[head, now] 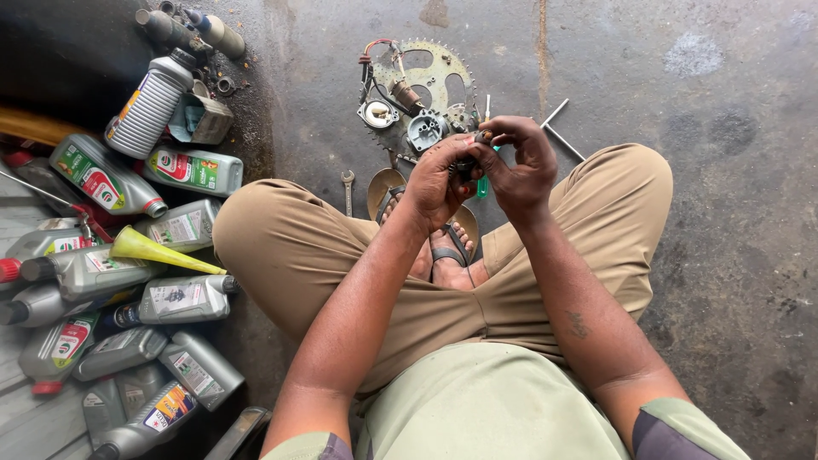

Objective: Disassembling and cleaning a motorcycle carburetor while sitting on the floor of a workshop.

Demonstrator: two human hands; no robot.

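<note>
Where hands (481, 170) meet, green-handled screwdriver (483, 186)

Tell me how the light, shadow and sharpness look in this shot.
Head view: soft, even daylight on the concrete floor, no glare; deep shadow in the top-left corner above the grey oil bottles; both hands sharp, the small dark part they hold too shaded to make out.

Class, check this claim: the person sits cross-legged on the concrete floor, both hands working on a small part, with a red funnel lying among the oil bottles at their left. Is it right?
Not quite: the funnel is yellow, not red, as the head view shows. The rest stands: both hands, left and right, work on a small part, and oil bottles lie at the person's left.
</note>
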